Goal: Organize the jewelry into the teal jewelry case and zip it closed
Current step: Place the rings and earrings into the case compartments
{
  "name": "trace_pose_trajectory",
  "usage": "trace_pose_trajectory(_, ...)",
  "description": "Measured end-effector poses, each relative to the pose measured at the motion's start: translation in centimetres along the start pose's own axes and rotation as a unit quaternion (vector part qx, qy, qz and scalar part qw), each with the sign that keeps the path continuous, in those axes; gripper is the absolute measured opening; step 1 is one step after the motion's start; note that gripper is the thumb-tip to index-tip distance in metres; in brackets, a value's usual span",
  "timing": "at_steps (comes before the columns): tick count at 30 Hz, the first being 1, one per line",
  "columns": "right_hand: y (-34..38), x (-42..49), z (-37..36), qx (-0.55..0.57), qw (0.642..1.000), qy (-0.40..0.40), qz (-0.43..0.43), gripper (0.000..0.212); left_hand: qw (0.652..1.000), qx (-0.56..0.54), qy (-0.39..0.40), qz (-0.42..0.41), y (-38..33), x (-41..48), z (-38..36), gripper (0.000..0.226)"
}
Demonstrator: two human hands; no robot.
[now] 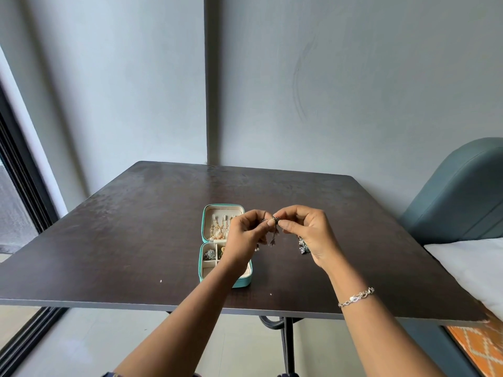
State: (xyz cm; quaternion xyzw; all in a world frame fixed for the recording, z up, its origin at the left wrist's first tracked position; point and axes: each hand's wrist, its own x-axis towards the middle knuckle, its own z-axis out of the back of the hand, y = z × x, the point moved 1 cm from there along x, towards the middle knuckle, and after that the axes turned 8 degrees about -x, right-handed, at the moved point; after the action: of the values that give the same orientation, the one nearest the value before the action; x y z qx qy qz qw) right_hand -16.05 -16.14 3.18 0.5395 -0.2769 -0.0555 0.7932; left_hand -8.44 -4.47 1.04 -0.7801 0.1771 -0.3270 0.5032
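Left hand (245, 236), right hand (309, 235) pinching dangling jewelry (276, 219), teal case (207, 213) open

We see a teal case (243, 283) w/ cream lining, mid-frame, on a dark brown table (136, 227) — lower right, an orange rug (479, 346) w/ pale diamond pattern; silver bracelet (356, 297), grey-blue wall (353, 77).

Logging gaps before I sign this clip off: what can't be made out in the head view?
Head view only:
The held jewelry, pinched by left hand and right hand: too small to tell its type.
The teal jewelry case: the left hand covers the tray's right compartments.
A silver piece on the table: partly behind the right hand.
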Motion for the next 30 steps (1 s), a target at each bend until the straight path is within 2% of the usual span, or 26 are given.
trace_pose_trajectory(4,0.1,0.3,0.1,-0.037,0.999,-0.012,0.01,0.03,1.0,0.011,0.007,0.008,0.0,0.0,0.1,0.012)
trace_pose_trajectory(8,0.7,0.4,0.6,-0.146,0.988,-0.003,0.043,0.033,1.0,0.016,-0.011,0.009,-0.2,0.1,0.3,0.012)
trace_pose_trajectory(12,1.4,0.4,0.7,-0.273,0.96,-0.009,0.066,0.023,0.999,0.023,-0.022,0.007,-0.5,0.2,0.4,0.011)
trace_pose_trajectory(16,2.4,0.3,0.6,-0.382,0.914,-0.007,0.135,0.018,0.999,0.043,-0.014,0.001,-0.5,0.4,0.3,0.013)
trace_pose_trajectory(21,3.4,0.3,0.3,-0.441,0.881,0.002,0.172,0.018,0.998,0.061,-0.011,-0.016,-0.5,0.3,0.1,0.017)
trace_pose_trajectory(25,3.3,0.5,0.4,-0.413,0.896,-0.009,0.162,0.017,0.996,0.086,-0.011,-0.036,-0.8,0.3,0.0,0.018)
trace_pose_trajectory(30,3.0,0.5,0.7,-0.26,0.961,-0.029,0.088,0.018,0.997,0.072,-0.005,-0.022,-1.2,0.3,-0.2,0.015)
